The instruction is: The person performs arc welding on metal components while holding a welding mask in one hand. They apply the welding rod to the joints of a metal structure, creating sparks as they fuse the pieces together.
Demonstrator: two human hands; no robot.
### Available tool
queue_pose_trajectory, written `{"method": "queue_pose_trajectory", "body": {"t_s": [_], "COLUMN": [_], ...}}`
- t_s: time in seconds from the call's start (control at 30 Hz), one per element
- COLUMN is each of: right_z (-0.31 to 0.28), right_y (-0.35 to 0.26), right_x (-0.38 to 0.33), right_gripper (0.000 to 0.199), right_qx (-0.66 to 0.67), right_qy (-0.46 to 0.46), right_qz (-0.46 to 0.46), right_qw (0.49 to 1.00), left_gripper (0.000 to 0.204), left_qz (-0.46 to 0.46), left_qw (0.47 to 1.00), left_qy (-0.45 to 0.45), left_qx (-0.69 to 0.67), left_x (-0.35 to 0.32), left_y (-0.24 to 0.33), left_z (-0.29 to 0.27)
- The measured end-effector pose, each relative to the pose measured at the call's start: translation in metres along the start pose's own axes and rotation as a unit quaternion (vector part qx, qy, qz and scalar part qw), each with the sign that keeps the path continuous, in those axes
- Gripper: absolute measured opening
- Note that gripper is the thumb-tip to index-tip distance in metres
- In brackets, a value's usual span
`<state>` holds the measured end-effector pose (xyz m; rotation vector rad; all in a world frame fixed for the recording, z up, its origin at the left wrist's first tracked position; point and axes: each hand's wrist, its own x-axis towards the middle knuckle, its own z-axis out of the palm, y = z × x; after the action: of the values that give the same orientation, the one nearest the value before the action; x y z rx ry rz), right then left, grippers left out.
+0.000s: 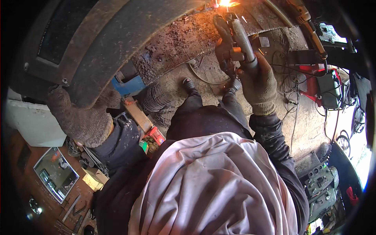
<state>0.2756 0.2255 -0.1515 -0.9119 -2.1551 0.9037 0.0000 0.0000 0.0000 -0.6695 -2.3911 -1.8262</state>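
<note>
My left hand (86, 121), in a worn knitted glove, is closed on the lower edge of a dark welding shield (117, 47) with a rectangular window, which fills the upper left. My right hand (260, 86), gloved too, is wrapped round the handle of a welding electrode holder (243, 41) pointing away from me. Beyond the holder's tip, a bright orange-white arc (227, 3) glows at the top edge and throws sparks. What is being welded is mostly cut off or lost in glare.
Rusty debris (168, 49) covers the far surface. An angle grinder (303, 15) hangs at upper right, above a red-and-black machine (329, 88) and tangled cables (290, 94). Wire coils (156, 100) and a blue box (129, 85) sit left of my feet. A mirror (56, 174) lies lower left.
</note>
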Motion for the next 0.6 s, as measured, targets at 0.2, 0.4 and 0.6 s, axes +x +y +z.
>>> {"method": "queue_pose_trajectory", "body": {"t_s": [0.2,0.4,0.6], "right_z": [-0.002,0.007,0.001], "right_y": [-0.013,-0.005,-0.021], "right_x": [0.009,0.006,0.013], "right_gripper": [0.052,0.053,0.05], "right_qx": [-0.058,-0.028,-0.048], "right_qy": [-0.008,0.019,-0.011], "right_qz": [-0.031,-0.04,-0.019], "right_qw": [0.998,0.999,0.999], "left_gripper": [0.051,0.055,0.063], "left_qz": [-0.072,-0.027,-0.015], "left_qw": [0.981,0.985,0.991], "left_qy": [-0.089,-0.055,-0.03], "left_qx": [-0.158,-0.161,-0.129], "left_x": [-0.005,-0.017,0.001], "left_y": [0.004,-0.03,-0.018], "left_z": [0.003,-0.003,-0.006]}}
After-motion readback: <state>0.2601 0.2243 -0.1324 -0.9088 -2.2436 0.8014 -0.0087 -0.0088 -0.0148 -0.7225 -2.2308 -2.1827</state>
